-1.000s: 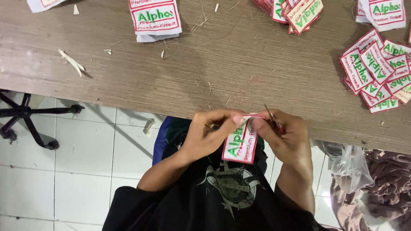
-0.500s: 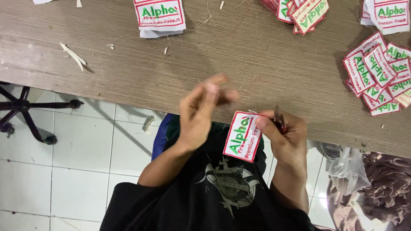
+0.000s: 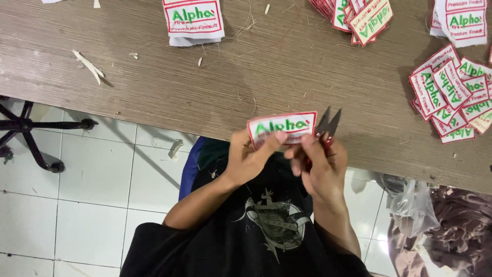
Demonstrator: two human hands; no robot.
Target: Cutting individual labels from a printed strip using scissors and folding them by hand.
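Note:
My left hand (image 3: 252, 158) pinches the lower edge of a white embroidered patch (image 3: 283, 126) with a red border and green lettering, held flat over the table's near edge. My right hand (image 3: 316, 163) touches the patch's right side and grips small thread snips (image 3: 327, 124) with red handles, their two dark blades pointing up and slightly apart next to the patch. Both hands are close together just in front of my chest.
A wooden table (image 3: 215, 77) carries a small stack of the same patches (image 3: 193, 20) at the top, a fanned pile (image 3: 361, 15) at top middle and a spread heap (image 3: 453, 95) on the right. Thread scraps litter the wood. A chair base (image 3: 31, 131) stands left; a plastic bag (image 3: 412, 202) hangs right.
My left hand, which was lifted off the patch half a second ago, has come back onto it. The patch has turned from a tilted upright position to lying horizontal.

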